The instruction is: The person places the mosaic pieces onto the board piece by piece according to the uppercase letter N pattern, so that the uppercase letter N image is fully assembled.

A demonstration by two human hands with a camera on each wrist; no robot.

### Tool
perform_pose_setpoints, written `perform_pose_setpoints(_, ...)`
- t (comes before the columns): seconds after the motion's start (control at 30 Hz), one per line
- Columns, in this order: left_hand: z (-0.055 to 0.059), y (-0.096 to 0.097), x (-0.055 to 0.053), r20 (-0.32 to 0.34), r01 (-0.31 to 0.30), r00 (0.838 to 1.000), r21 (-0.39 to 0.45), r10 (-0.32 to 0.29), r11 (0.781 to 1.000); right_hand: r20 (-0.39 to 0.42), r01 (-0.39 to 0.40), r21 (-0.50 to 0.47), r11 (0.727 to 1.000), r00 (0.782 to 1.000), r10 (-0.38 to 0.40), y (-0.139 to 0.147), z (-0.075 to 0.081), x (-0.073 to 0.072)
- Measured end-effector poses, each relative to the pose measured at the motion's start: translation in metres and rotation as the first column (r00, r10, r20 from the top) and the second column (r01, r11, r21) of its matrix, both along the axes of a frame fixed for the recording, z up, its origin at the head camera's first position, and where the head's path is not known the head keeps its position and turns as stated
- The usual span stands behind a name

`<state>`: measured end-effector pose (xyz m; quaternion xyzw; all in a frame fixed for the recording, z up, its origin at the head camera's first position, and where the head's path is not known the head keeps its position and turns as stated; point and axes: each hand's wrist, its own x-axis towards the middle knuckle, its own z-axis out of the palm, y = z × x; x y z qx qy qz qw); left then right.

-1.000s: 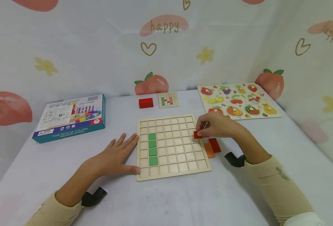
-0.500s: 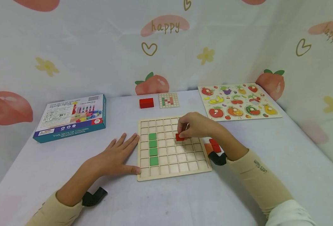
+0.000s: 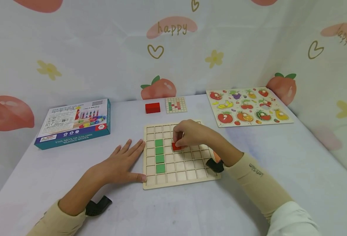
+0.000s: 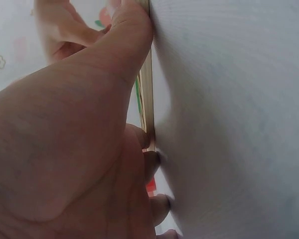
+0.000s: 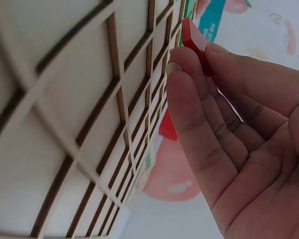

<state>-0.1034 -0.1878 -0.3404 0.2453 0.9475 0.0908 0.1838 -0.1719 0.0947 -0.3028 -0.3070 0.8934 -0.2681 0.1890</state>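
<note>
My right hand (image 3: 192, 135) pinches a small red square tile (image 3: 175, 147) between thumb and fingers, low over the wooden grid board (image 3: 180, 166). In the right wrist view the tile (image 5: 193, 39) is tilted at the fingertips, beside the raised grid lines. A column of several green tiles (image 3: 160, 159) fills squares near the board's left side, a little left of the red tile. My left hand (image 3: 118, 167) lies with fingers spread, its thumb and fingertips at the board's left edge. The left wrist view shows its thumb against the wooden edge.
Beyond the board are red blocks (image 3: 152, 108) and a small patterned grid card (image 3: 179, 110). A fruit peg puzzle (image 3: 241, 105) lies back right, a boxed bead set (image 3: 73, 131) back left. An orange piece (image 3: 217, 157) shows at the board's right edge, partly behind my right arm.
My right hand has carried the red tile leftward from the board's right edge to near the green column. My right forearm now covers the loose red pieces. The left hand has stayed still.
</note>
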Motion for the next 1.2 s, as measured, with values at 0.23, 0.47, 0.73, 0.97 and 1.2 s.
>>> perform_pose_setpoints(0.23, -0.001, -0.001, 0.001, 0.01, -0.001, 1.0, 0.009, 0.001, 1.0, -0.026, -0.023, 0.028, 0.999, 0.999, 0.024, -0.018, -0.006, 0.0)
perform_pose_setpoints(0.47, -0.003, 0.0, 0.0, 0.013, 0.005, 1.0, 0.009, -0.005, 1.0, -0.08, -0.01, 0.113, 0.994, 0.997, 0.02, -0.029, -0.011, 0.003)
perform_pose_setpoints(0.73, -0.002, 0.0, 0.0, 0.014, -0.001, 1.0, -0.001, 0.001, 1.0, -0.105, -0.096, 0.167, 0.981, 0.988, 0.115, -0.027, -0.009, 0.012)
perform_pose_setpoints(0.97, 0.0, -0.001, 0.001, 0.017, -0.003, 1.0, 0.004, 0.003, 1.0, -0.113, -0.175, 0.124, 0.977, 0.976, 0.189, -0.01, -0.003, 0.029)
perform_pose_setpoints(1.2, -0.001, -0.001, -0.001, 0.012, 0.003, 1.0, 0.005, -0.003, 1.0, -0.127, -0.11, 0.088, 0.99, 0.985, 0.12, 0.024, -0.002, 0.033)
